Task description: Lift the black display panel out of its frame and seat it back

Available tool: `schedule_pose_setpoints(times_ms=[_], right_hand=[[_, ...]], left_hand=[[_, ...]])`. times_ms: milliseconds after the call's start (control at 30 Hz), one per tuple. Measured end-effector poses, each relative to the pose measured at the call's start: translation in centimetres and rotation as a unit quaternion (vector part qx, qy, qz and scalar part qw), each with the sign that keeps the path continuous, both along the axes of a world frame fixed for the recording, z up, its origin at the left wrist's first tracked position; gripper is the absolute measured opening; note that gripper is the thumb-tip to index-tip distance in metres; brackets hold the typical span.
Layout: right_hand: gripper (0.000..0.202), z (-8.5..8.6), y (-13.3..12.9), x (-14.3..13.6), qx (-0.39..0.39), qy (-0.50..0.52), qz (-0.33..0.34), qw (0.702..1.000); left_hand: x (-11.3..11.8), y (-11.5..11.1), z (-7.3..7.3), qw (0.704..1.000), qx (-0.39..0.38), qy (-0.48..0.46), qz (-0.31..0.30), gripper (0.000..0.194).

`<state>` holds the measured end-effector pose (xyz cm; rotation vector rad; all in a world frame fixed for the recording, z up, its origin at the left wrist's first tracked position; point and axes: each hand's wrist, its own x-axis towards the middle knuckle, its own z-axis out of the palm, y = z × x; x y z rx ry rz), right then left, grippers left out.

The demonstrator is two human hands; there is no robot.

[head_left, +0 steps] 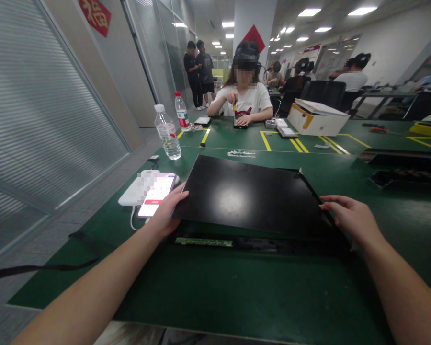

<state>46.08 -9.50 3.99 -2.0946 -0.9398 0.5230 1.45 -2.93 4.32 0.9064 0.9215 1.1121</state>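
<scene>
A glossy black screen panel (233, 196) lies tilted in front of me, with a bright light reflected in its surface. My left hand (170, 208) is closed on its left edge, thumb on top. My right hand (345, 213) pinches at the right edge, where panel and frame meet; the exact contact is partly hidden. Under the panel is a thin black frame (273, 245), showing along the near side and at the right. A narrow green circuit board (204, 242) runs along the frame's near left part.
Left of the panel are a lit phone (157, 195), a white box-like device (131, 190) with a cable, and a water bottle (168, 134). A red-capped bottle (181, 112) stands farther back. Across the green table (237, 297) a person works near a white carton (319, 117). Dark parts (405, 167) lie right.
</scene>
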Motion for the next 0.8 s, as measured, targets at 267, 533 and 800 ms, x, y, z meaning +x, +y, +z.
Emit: schedule_pose_setpoints(times_ms=[267, 533, 800], right_hand=[[0.029, 0.29, 0.14, 0.35, -0.049, -0.047, 0.029, 0.997], [0.025, 0.15, 0.15, 0.48, -0.028, -0.058, 0.023, 0.998], [0.02, 1.07, -0.05, -0.3, -0.05, -0.09, 0.042, 0.994]], left_hand=[[0.13, -0.03, 0.17, 1.0, -0.006, 0.004, 0.008, 0.067], [0.25, 0.23, 0.15, 0.998, -0.006, 0.017, 0.052, 0.08], [0.41, 0.29, 0.08, 0.997, -0.017, 0.022, 0.066, 0.078]])
